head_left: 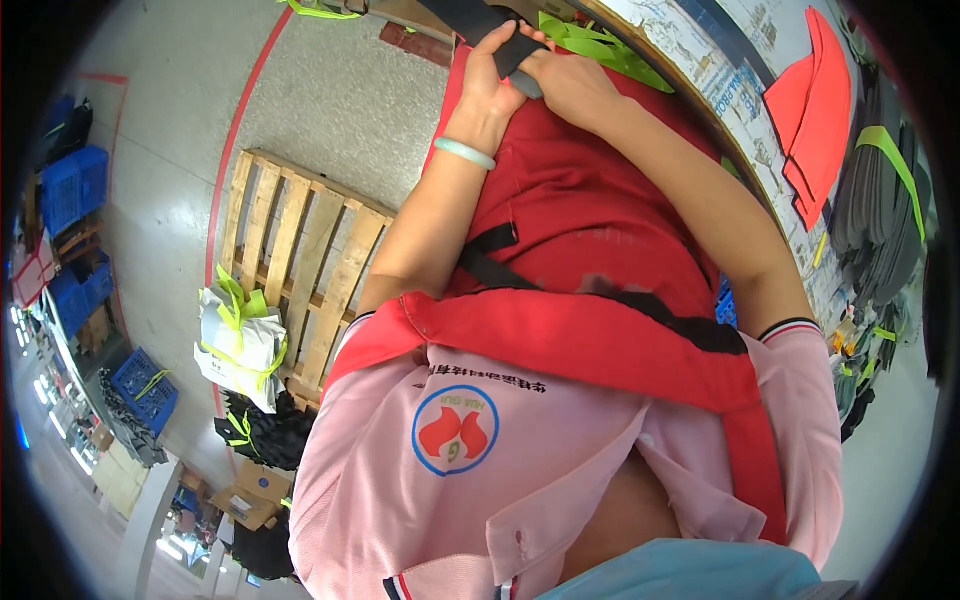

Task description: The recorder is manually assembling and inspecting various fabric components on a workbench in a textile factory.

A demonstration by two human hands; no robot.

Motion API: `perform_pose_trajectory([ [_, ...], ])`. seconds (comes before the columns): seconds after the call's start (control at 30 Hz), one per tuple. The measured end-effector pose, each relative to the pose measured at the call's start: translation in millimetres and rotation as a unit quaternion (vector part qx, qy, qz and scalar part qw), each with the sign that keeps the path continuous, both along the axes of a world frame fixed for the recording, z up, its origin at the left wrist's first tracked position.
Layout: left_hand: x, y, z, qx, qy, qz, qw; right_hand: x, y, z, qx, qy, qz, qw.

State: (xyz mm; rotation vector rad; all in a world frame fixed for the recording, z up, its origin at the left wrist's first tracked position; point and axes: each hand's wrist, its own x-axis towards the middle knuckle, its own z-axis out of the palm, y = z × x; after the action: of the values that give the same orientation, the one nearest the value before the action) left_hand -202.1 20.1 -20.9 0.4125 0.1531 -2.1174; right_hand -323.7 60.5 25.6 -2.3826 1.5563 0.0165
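Both of my hands are at the top of the head view, close together in front of the red apron (560, 190). My left hand (488, 85), with a pale green bangle (465, 153) on its wrist, has its fingers closed round a black fabric strip (462, 16). The strip runs up and left past the picture's edge. Beside it my right hand (578, 88) is closed, its fingers at the same dark material. A small grey end (526, 84) pokes out below, between the hands. The hands partly hide how the dark pieces join.
On my right a worktable (690, 60) holds red cut pieces (812, 120) and bundled dark grey strips (870, 170). Light green ties (610, 50) hang near its edge. To my left are a wooden pallet (310, 240), a white tied bundle (240, 340) and blue crates (75, 185).
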Motion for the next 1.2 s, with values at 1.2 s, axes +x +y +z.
perform_pose_trajectory([
  [1.2,15,18,12,-0.006,0.024,-0.068,0.997,-9,18,16,0.06,-0.233,0.003,0.971],
])
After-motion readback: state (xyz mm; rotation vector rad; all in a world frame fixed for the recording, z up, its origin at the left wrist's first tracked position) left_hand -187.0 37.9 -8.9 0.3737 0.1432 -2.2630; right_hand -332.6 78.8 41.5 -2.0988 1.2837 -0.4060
